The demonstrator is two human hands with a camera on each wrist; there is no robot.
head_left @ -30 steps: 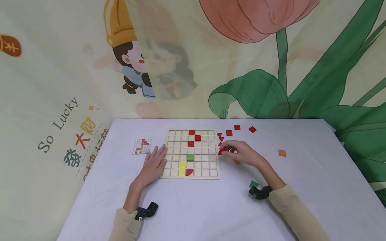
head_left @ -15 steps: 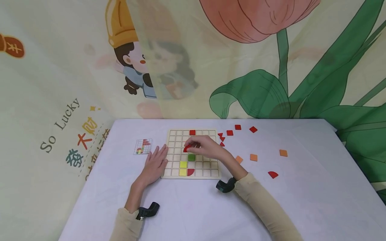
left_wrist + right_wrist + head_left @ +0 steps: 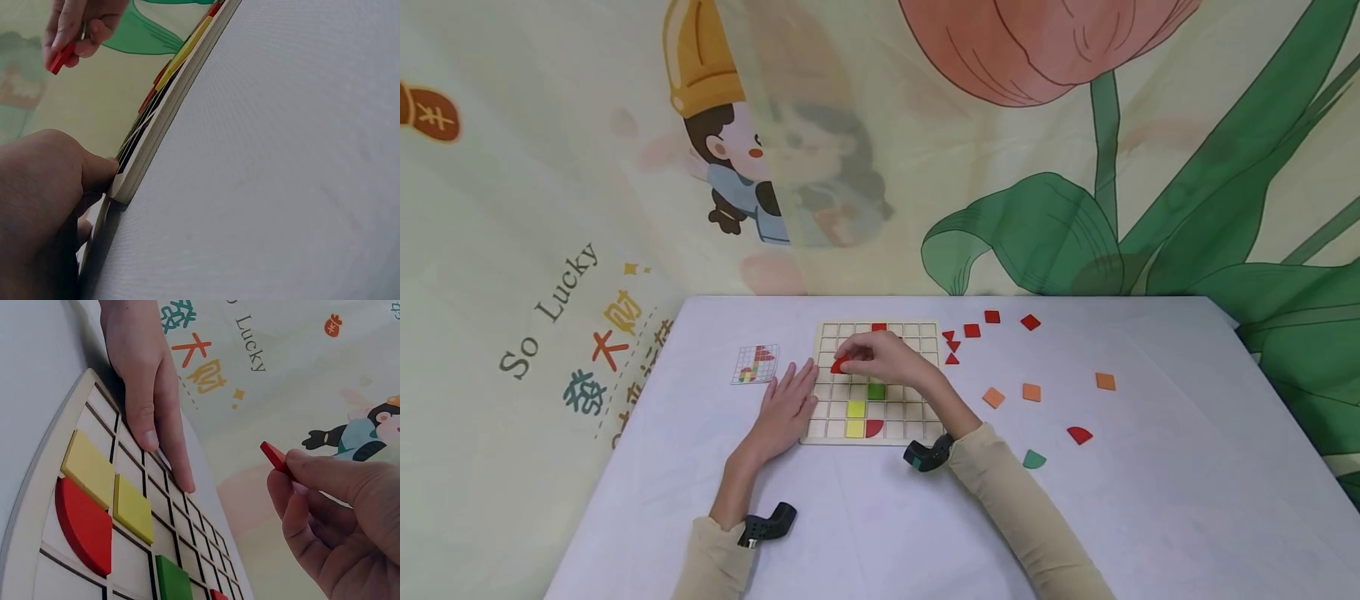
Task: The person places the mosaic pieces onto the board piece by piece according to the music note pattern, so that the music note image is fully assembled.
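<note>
Over the upper left of the wooden grid board [image 3: 913, 410], my right hand [image 3: 891, 360] pinches a red quarter-circle tile [image 3: 839, 365] between thumb and fingers. In the right wrist view that tile [image 3: 275, 457] is held tilted and raised off the board. My left hand [image 3: 786, 414] rests at the board's left edge with its fingers straight. Yellow square tiles [image 3: 856, 409], a green square tile [image 3: 876, 392] and another red quarter-circle tile [image 3: 874, 428] sit in cells. A red square tile [image 3: 878, 327] shows at the top row; my right hand hides cells below it.
Left of the board lies a small card with a coloured grid pattern [image 3: 756, 364]. To the right are scattered red triangles [image 3: 952, 346], red squares [image 3: 972, 331], orange squares [image 3: 1032, 392], a red quarter-circle [image 3: 1079, 435] and a green one [image 3: 1034, 459].
My right hand has carried the red quarter-circle tile leftward from the loose pieces at the right to over the board's left part. The left hand has stayed at the edge.
</note>
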